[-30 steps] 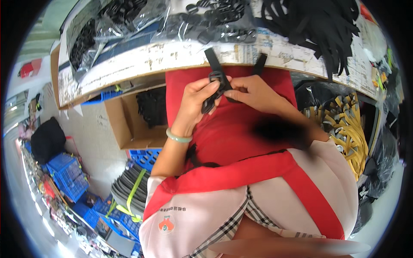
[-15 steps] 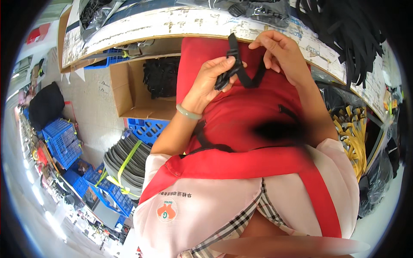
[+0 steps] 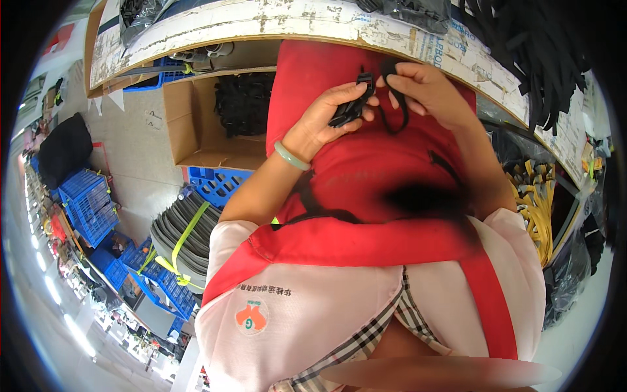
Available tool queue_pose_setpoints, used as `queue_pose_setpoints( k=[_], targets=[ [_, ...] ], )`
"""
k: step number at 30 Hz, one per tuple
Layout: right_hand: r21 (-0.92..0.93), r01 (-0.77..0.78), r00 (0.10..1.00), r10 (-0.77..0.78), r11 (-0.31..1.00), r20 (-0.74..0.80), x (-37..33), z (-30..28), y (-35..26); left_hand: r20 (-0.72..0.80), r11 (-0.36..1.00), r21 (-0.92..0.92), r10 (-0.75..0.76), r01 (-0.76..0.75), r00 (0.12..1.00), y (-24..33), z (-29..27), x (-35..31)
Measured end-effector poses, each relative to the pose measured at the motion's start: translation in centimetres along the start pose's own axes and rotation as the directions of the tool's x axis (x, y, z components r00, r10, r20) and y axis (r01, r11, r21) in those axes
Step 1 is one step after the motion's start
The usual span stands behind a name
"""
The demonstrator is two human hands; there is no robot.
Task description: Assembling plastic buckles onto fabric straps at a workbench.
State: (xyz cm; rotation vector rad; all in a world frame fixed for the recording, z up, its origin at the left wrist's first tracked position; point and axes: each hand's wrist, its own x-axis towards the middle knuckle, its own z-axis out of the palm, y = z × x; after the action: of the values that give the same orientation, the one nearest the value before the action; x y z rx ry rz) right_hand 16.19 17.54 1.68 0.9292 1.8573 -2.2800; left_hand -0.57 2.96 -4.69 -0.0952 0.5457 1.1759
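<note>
My left hand (image 3: pixel 324 116), with a pale bangle on its wrist, is closed around a black plastic buckle (image 3: pixel 353 112). A black webbing strap (image 3: pixel 388 70) hangs from the buckle in a loop. Its other part is pinched between the thumb and fingers of my right hand (image 3: pixel 424 91), a short way to the right. Both hands are above the red apron (image 3: pixel 320 68) on my lap, close to the table's front edge. The fingers partly hide how the strap runs through the buckle.
The worn white table (image 3: pixel 294 23) curves across the front. Black straps (image 3: pixel 548 72) hang over its right side, with yellow straps (image 3: pixel 532 215) lower down. To the left are a cardboard box (image 3: pixel 186 124) of black pieces, a bundled grey coil (image 3: pixel 179 238) and blue crates (image 3: pixel 88 202).
The strap end that stood up above my left hand has dropped out of sight. My right hand has come down slightly and now pinches the strap, its loop drawn narrower.
</note>
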Motion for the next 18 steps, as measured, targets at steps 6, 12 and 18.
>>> queue_pose_setpoints(
  k=[6,12,18],
  targets=[
    [0.082,-0.092,0.994,0.096,0.992,-0.052,-1.8,1.2,1.6,-0.206,0.866,0.478,0.271,-0.146,0.940,-0.6,1.8,-1.0],
    [0.315,-0.139,0.986,0.161,0.939,-0.044,-1.6,2.5,1.9,-0.085,0.625,0.713,0.527,-0.318,0.845,-1.8,2.5,-0.4],
    [0.541,-0.080,0.987,0.144,0.837,-0.076,-1.7,3.5,2.0,0.048,0.392,0.825,0.669,-0.407,0.742,-2.0,2.9,-0.3]
  ],
)
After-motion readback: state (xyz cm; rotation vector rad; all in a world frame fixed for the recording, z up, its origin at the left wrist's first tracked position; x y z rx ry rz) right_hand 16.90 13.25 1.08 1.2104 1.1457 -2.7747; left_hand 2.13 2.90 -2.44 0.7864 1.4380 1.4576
